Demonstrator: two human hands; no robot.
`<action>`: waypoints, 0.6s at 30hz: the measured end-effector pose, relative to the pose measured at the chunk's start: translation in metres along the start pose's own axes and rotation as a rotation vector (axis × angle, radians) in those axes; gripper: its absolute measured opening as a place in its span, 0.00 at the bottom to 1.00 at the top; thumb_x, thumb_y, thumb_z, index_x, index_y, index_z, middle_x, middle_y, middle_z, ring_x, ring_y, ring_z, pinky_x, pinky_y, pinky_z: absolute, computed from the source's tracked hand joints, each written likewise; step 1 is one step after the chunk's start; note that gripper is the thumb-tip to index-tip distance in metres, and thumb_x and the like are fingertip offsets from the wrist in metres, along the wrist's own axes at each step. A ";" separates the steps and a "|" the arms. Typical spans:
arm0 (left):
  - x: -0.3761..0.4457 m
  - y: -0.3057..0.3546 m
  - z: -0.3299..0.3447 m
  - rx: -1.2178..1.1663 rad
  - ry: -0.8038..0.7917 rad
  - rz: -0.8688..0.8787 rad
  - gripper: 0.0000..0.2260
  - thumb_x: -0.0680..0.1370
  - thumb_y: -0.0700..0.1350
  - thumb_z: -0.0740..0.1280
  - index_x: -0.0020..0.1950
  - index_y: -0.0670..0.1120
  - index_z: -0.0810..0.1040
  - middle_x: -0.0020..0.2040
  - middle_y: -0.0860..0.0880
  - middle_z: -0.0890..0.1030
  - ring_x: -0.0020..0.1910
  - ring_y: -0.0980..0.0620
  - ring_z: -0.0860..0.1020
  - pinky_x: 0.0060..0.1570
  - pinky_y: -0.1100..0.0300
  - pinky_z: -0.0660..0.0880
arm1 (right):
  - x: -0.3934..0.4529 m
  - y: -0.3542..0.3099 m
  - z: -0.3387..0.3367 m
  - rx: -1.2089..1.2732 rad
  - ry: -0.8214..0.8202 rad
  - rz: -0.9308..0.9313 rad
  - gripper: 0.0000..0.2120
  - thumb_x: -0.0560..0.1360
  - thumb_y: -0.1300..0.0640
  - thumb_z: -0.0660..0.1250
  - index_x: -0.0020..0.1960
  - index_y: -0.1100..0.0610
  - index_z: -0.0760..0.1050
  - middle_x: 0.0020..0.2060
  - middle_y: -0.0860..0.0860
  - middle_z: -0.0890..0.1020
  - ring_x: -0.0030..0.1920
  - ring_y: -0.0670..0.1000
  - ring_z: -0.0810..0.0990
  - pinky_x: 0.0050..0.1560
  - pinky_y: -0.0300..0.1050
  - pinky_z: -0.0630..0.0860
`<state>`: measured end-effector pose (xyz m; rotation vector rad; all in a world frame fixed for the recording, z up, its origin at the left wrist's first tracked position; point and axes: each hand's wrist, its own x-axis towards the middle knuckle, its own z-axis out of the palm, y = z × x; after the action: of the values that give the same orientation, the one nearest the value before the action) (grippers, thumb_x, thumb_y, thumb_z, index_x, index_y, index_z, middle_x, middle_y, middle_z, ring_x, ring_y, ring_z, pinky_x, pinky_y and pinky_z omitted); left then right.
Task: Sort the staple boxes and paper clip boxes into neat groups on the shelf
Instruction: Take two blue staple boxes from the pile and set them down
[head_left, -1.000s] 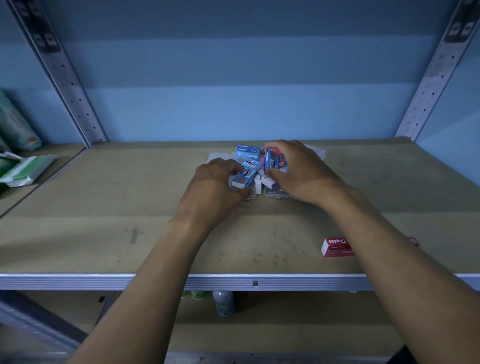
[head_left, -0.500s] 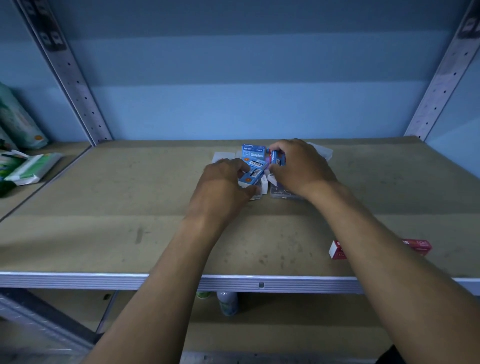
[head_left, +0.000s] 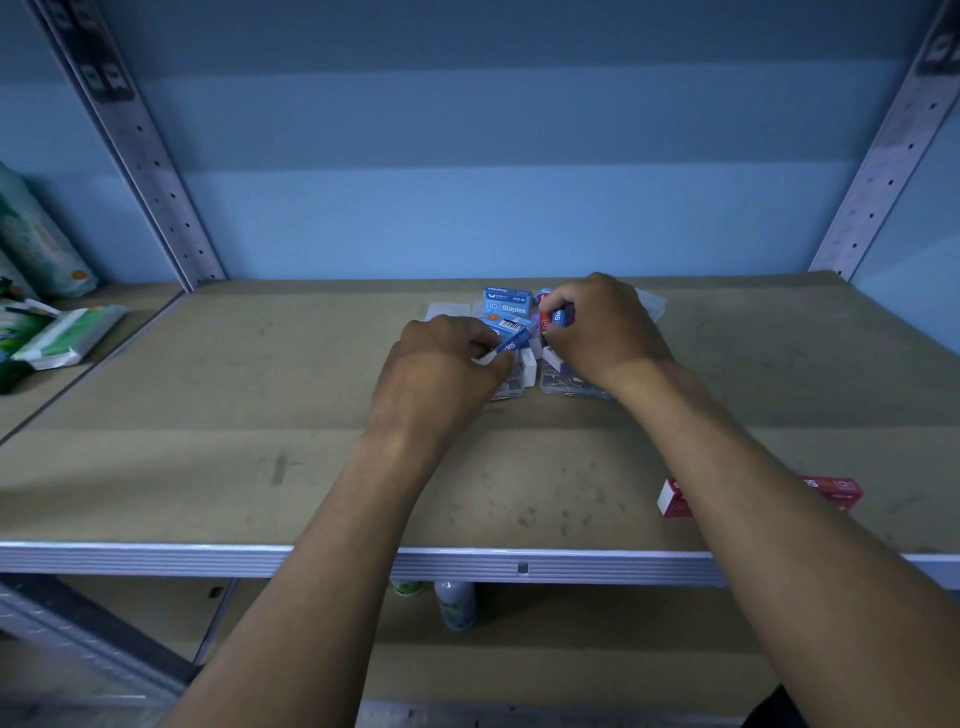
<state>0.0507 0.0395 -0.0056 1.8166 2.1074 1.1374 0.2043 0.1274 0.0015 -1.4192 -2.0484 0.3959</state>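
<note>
Far to the left of the left hand, green-and-white packets (head_left: 57, 332) lay on a neighbouring shelf section, beyond a grey perforated upright (head_left: 150, 161). A tan shelf (head_left: 208, 415) with a grey metal front edge stretched across the view, against a blue back wall.

The left hand (head_left: 441, 374) rested on the shelf near its middle, knuckles up, fingers curled and pinching a small blue staple box (head_left: 511, 340) by its near end; the box was tilted, its far end raised toward the right hand. Just beyond the left hand's fingertips, another blue staple box (head_left: 506, 303) marked "Staples" sat in the pile, with a barcoded blue box (head_left: 506, 323) in front of it. Under and between the two hands lay clear paper clip boxes (head_left: 563, 382) and small white boxes (head_left: 529, 366), touching one another in a loose heap.

The right hand (head_left: 602, 332) sat just beside the left, a little farther back, its fingers closed around a red-and-blue staple box (head_left: 557, 318) held slightly above the heap. A pale packet (head_left: 654, 306) showed beyond that hand.

Well apart from the heap, near the shelf's front edge and under the right forearm, lay a red staple box (head_left: 675, 499) with a white end, partly hidden by the arm. Beside it, a second red box (head_left: 836, 491) showed on the forearm's right side.

Below the shelf edge, beneath the left forearm, the tops of two bottles (head_left: 454, 603) stood on a lower shelf.
</note>
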 end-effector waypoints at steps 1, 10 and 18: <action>0.000 0.000 0.000 0.005 0.002 0.003 0.10 0.72 0.54 0.70 0.51 0.55 0.85 0.43 0.59 0.84 0.43 0.60 0.81 0.44 0.63 0.76 | 0.000 0.000 -0.001 0.025 0.013 0.008 0.10 0.75 0.61 0.69 0.55 0.54 0.85 0.56 0.54 0.80 0.55 0.56 0.80 0.51 0.54 0.81; -0.002 0.000 -0.005 0.013 0.020 0.030 0.09 0.77 0.51 0.67 0.52 0.52 0.85 0.42 0.53 0.84 0.44 0.51 0.81 0.47 0.53 0.78 | 0.000 0.001 -0.016 0.157 0.138 0.013 0.17 0.71 0.70 0.66 0.45 0.48 0.80 0.50 0.48 0.83 0.44 0.44 0.79 0.30 0.23 0.68; -0.010 -0.001 -0.011 0.000 0.003 0.052 0.09 0.77 0.52 0.67 0.54 0.54 0.84 0.46 0.55 0.84 0.44 0.54 0.80 0.45 0.62 0.74 | -0.015 0.002 -0.044 0.244 0.045 -0.069 0.28 0.70 0.72 0.62 0.58 0.41 0.77 0.52 0.42 0.84 0.45 0.41 0.81 0.34 0.37 0.79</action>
<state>0.0464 0.0258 -0.0015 1.8811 2.0735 1.1525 0.2367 0.1104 0.0298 -1.1976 -1.9324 0.5588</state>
